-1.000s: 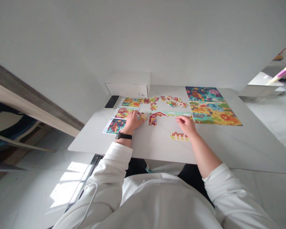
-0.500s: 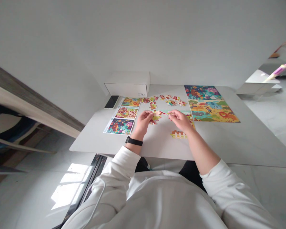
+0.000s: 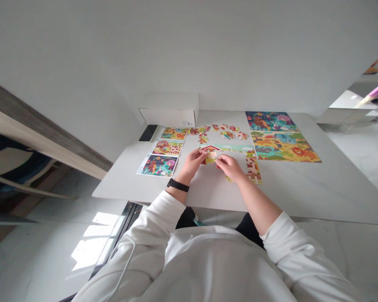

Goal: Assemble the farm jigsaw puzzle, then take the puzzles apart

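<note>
My left hand (image 3: 193, 163), a black band on its wrist, pinches a yellowish jigsaw puzzle piece (image 3: 211, 157) above the table. Close beside it, my right hand (image 3: 230, 167) has its thumb and fingers pressed together at the right side of that piece. A bit of red shows under the right fingertips; whether it is a separate piece I cannot tell. Behind and right of the hands lies a partly joined puzzle (image 3: 253, 165), with a red roof, a pale sky strip and brown-patched cow print. My right hand and forearm hide some of it.
Loose puzzle pieces (image 3: 226, 134) are scattered toward the back. On the left lie a picture sheet (image 3: 160, 166) and a phone (image 3: 148, 133), with a white box (image 3: 166, 116) against the wall. Two colourful pictures (image 3: 285, 147) lie joined on the right of the table (image 3: 290, 184).
My right hand has moved left and slightly nearer to me, closing the gap to my left hand. The red roof and the cow-print side of the joined puzzle now show more.
</note>
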The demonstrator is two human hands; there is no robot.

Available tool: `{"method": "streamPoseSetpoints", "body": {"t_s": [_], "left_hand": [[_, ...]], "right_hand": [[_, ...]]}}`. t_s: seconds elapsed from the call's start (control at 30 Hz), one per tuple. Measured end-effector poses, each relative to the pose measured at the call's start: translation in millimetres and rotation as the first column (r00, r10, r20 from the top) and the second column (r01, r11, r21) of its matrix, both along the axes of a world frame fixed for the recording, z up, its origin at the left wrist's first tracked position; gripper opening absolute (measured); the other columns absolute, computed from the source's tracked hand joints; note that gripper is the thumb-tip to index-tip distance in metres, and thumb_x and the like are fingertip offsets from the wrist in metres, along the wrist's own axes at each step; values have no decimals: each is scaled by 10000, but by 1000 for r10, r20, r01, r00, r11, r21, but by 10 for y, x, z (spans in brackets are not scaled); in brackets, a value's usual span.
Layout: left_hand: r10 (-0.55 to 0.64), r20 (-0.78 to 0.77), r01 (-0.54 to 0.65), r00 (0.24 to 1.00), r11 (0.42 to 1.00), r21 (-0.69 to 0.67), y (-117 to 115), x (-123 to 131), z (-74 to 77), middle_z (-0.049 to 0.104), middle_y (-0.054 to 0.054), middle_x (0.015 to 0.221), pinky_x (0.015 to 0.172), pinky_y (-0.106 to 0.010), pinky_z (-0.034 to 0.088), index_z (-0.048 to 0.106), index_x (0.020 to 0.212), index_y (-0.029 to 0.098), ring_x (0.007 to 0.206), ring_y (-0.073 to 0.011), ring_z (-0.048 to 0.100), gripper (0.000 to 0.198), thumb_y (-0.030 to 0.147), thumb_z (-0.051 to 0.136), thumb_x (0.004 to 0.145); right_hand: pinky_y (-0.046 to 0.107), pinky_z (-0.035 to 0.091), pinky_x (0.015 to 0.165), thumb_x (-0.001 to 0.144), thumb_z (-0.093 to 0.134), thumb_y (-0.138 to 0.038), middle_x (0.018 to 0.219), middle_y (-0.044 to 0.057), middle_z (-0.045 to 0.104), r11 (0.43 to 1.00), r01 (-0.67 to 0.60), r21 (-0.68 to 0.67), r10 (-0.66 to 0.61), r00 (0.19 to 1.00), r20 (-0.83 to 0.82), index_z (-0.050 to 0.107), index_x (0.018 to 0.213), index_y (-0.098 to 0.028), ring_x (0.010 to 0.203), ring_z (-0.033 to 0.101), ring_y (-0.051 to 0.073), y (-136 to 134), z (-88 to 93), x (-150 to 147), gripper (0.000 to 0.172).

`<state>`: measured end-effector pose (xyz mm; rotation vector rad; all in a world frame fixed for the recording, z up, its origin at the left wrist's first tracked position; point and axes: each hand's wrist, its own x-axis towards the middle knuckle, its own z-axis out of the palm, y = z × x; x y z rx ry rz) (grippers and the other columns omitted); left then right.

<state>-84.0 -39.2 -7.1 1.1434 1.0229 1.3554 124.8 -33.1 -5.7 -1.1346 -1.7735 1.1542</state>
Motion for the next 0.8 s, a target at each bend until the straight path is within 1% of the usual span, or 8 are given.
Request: {"method": "streamPoseSetpoints", "body": {"t_s": [0.17,0.23,0.43,0.6,0.8], "left_hand": [[8,-9,-8,1000,1000,10,-4,-17,2,627,13,738,646,-245,522,651,832,187,659,-109,598,438,558,884,809],[7,-8,-7,1000,1000,12,-9,-27,4,628,11,734,645,-249,523,650,823,187,657,-111,598,436,554,886,809],[-17,3,17,1000,1000,18,-9,-31,11,640,2,745,636,-245,530,658,820,182,665,-113,619,469,587,893,799],[-41,-11,41,999,999,21,0,-24,3,665,-4,787,621,-243,537,679,916,185,663,-111,629,501,611,905,778],[-36,-8,36,999,999,24,3,-37,3,663,1,788,622,-240,543,655,915,184,668,-110,638,536,607,934,740]], "right_hand": [[322,533,756,944,653,-541,796,-1,745,999,-50,-6,50,998,23,652,817,-260,756,669,210,18,-40,-1,309],[324,532,756,944,651,-537,800,0,748,999,-51,-13,52,998,32,656,822,-262,753,669,210,18,-53,-2,301],[323,526,742,938,653,-554,806,6,755,1000,-8,-7,8,999,42,661,826,-261,753,668,215,10,-38,13,313],[310,503,706,943,656,-548,788,2,745,999,44,24,-46,996,72,653,802,-256,746,657,212,0,10,24,324],[302,478,694,942,657,-556,795,0,744,999,45,14,-46,996,80,659,815,-251,736,650,205,-4,16,8,331]]}}
